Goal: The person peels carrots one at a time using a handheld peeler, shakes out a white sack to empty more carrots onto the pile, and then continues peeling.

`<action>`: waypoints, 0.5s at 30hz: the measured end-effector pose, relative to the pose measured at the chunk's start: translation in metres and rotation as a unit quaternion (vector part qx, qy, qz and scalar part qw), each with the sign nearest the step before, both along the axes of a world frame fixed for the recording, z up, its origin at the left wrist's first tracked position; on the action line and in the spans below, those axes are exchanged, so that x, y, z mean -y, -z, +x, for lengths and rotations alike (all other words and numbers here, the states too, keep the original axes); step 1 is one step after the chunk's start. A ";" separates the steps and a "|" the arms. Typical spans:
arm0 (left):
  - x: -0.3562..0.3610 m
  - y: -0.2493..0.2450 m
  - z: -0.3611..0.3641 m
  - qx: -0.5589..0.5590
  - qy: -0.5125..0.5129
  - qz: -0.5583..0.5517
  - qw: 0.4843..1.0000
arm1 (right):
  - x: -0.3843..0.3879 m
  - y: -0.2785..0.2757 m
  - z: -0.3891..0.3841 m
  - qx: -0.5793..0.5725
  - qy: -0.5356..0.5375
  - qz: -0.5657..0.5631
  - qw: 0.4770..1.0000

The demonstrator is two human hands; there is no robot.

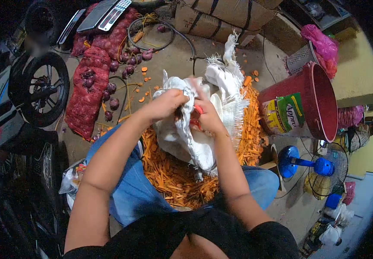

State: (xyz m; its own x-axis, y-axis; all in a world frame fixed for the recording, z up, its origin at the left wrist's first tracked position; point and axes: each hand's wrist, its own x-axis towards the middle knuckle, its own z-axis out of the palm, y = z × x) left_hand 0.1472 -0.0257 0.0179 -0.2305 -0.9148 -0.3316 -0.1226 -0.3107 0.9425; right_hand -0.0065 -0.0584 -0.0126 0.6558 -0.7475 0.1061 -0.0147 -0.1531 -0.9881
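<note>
A white woven sack (180, 142) with frayed edges stands bunched up between my knees. My left hand (169, 103) is closed on a fold of the sack's upper edge. Close beside it, my right hand (210, 118) is wrapped round a small tool with a red handle (199, 109); I cannot tell its kind, as the fingers and cloth hide most of it. Orange carrot peelings (169, 183) lie in a thick heap around the sack.
A maroon bucket (290, 103) leans at the right, near a blue fan (324, 166). Red mesh sacks of onions (87, 93) and a motorbike wheel (44, 90) are at the left. Loose onions (130, 60) and carrot slices (141, 99) lie ahead, with a scale (104, 15) behind.
</note>
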 end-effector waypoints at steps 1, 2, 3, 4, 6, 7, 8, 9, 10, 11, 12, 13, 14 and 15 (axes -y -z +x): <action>0.001 0.000 0.002 -0.001 -0.001 0.000 1.000 | 0.002 0.000 0.002 -0.003 -0.029 -0.023 0.999; 0.001 0.001 0.004 0.013 0.004 -0.013 1.000 | 0.002 -0.002 0.004 -0.004 -0.031 -0.023 0.999; 0.000 0.000 0.006 0.027 0.008 -0.025 0.999 | 0.000 -0.005 0.005 -0.029 -0.015 -0.079 0.996; -0.001 0.000 0.006 0.041 0.014 -0.037 0.998 | -0.001 -0.006 0.007 -0.041 -0.007 -0.107 0.993; -0.004 -0.015 0.006 0.072 -0.026 -0.054 0.996 | -0.002 -0.005 0.010 -0.002 0.013 -0.014 1.000; -0.005 -0.029 0.005 0.009 -0.053 0.019 0.998 | -0.002 -0.005 0.013 0.050 0.023 0.105 0.993; -0.006 -0.037 0.006 -0.054 -0.080 0.092 0.991 | -0.002 -0.005 0.015 0.101 0.032 0.224 0.969; -0.003 -0.029 0.010 -0.090 -0.072 0.087 0.989 | -0.009 -0.023 0.016 0.065 0.075 0.124 0.987; -0.003 -0.026 0.019 -0.091 -0.077 0.088 0.989 | -0.011 -0.022 0.015 0.065 0.070 0.126 0.987; -0.002 -0.025 0.027 -0.128 -0.063 0.080 0.987 | -0.011 -0.020 0.012 0.062 0.118 0.181 0.974; -0.001 -0.025 0.036 -0.165 -0.046 0.072 0.982 | -0.010 -0.018 0.007 0.058 0.169 0.233 0.956; 0.003 -0.007 0.058 -0.197 -0.064 0.072 0.976 | -0.005 -0.013 0.002 0.054 0.165 0.236 0.956; -0.001 0.009 0.066 -0.198 -0.067 0.070 0.975 | -0.002 -0.011 -0.002 0.057 0.181 0.181 0.965; -0.005 0.027 0.071 0.090 -0.002 -0.005 0.996 | 0.000 -0.010 -0.006 0.057 0.199 0.125 0.970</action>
State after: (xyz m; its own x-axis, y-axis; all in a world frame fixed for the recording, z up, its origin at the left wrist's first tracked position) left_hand 0.2187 -0.0205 -0.0087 -0.1649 -0.9192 -0.3576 -0.2888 -0.3017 0.9086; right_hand -0.0126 -0.0582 -0.0026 0.3051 -0.9507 -0.0560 0.0890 0.0870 -0.9922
